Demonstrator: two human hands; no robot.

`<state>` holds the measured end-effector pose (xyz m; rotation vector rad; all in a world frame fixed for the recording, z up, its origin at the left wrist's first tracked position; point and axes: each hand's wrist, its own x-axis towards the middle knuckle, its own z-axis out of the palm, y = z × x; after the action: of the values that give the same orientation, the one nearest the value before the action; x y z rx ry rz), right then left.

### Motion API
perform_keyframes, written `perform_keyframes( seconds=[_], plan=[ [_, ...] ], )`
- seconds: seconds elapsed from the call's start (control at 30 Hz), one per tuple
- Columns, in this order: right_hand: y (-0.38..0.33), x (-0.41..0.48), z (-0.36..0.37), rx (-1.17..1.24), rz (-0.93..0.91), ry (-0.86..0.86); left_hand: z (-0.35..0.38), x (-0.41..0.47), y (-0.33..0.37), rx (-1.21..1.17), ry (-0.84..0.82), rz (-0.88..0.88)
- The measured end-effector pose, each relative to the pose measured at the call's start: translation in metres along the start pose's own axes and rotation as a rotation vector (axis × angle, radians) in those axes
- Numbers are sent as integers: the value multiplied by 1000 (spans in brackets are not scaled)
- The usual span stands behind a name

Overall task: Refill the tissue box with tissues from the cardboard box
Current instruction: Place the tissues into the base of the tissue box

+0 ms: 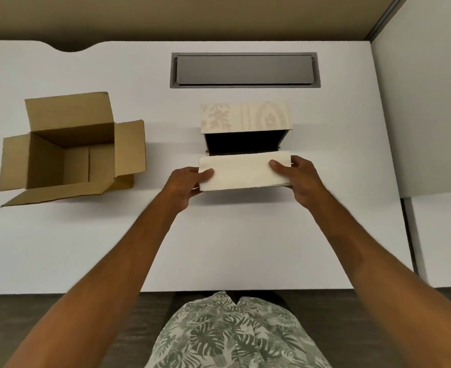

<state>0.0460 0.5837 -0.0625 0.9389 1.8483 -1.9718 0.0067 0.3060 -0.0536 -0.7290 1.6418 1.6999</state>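
Holding: you grip the tissue stack [241, 171] at both ends, thumbs on top.
Left hand [185, 185]: closed around the stack's left end, fingers beneath.
Right hand [300, 179]: closed around the right end likewise.
Stack: soft, white, flat, rectangular, level between your hands.
Tissue box [245, 128]: just beyond your hands, patterned lid hinged up, dark interior showing.
Cardboard box [65, 150]: well left of your left hand, brown, flaps spread open.
Desk [219, 235]: smooth, white, under everything.
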Motion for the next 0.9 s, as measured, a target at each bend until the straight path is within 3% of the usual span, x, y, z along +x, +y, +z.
perform_keyframes(
  seconds=[0.13, 0.27, 0.33, 0.63, 0.9],
  plan=[
    [4, 12, -10, -161, -79, -111, -5, 15, -11, 152, -40, 105],
    [16, 5, -14, -560, -252, -182, -15, 17, -30, 665, -31, 268],
    [28, -2, -15, -718, -342, -208, -13, 11, -40, 790, -18, 355],
    [70, -13, -22, -970, -498, -218, -7, 8, -82, 1087, -43, 573],
    [67, -18, -29, -1004, -606, -194, -5, 3, -81, 1070, 19, 648]
  ],
)
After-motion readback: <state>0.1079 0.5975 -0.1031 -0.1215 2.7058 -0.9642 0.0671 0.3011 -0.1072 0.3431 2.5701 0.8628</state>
